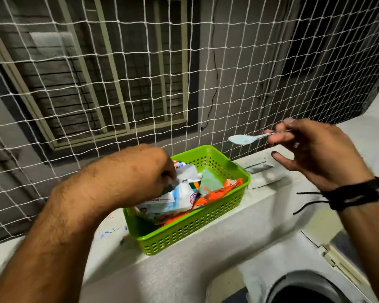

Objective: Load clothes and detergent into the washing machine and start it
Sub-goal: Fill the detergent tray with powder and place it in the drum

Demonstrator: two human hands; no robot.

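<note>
A person's right hand (311, 149), at two o'clock, pinches a spoon (247, 138) heaped with pale blue detergent powder above the ledge. The left hand (140, 171) closes on a white detergent packet (179, 193) inside the green basket (197, 224) at centre. The washing machine (304, 287) drum opens at five o'clock.

Almost nothing here reads clearly. The white-and-blue detergent packet (175, 193) lying in the green basket (206, 224) carries a line of dark print along its lower edge, but it is too blurred to make out, as is the round blue emblem near its corner. The orange packet (214, 195) beside it in the basket shows no legible lettering. No numbers or signs can be read anywhere else.
</note>
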